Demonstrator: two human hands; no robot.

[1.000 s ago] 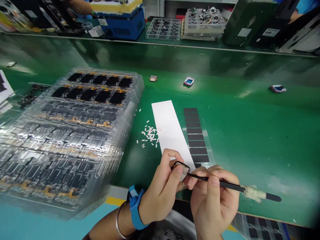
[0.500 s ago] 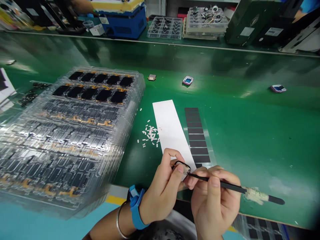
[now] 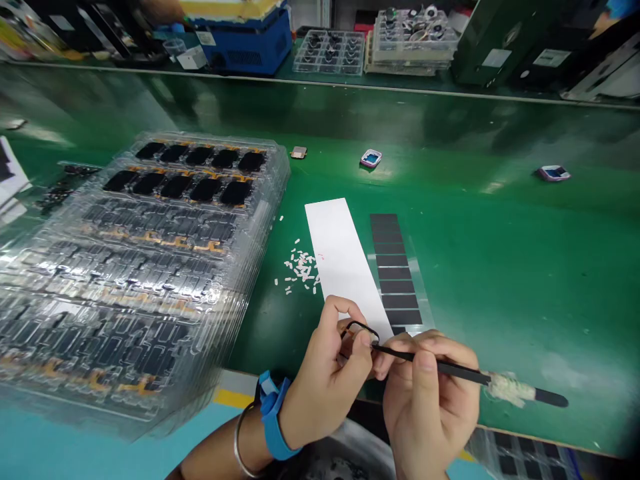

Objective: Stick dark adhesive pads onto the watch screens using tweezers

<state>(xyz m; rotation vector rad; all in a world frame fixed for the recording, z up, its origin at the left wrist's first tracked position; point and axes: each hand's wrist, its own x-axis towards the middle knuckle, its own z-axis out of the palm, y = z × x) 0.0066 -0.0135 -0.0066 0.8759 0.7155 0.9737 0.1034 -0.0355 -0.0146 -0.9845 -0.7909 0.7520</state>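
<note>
My left hand (image 3: pixel 327 377), a blue band and a silver bangle at its wrist, pinches a small black-rimmed frame (image 3: pixel 367 325) between thumb and fingers. The frame is tilted, and fingers hide much of it. In my right hand (image 3: pixel 433 393) is a slim black spudger (image 3: pixel 460 371), its shaft wrapped near the rear with pale, frayed material. Its thin tip meets the frame's lower right corner, close to my left thumb. Beneath and beyond both hands lies a white paper strip (image 3: pixel 340 250). Next to it is a clear sheet with black rectangular pieces (image 3: pixel 397 272).
Stacked clear trays (image 3: pixel 200 250) of black screens fill the left. Tiny white slips (image 3: pixel 303 267) lie scattered beside the paper. Small watch-like parts (image 3: pixel 371 159) rest farther back. A shelf behind carries a blue machine (image 3: pixel 250 47) and parts trays (image 3: pixel 329 53).
The frame has tilted in my left fingers, so the pale surface inside it no longer shows. The spudger stays at its corner, with my right hand shifted very slightly left.
</note>
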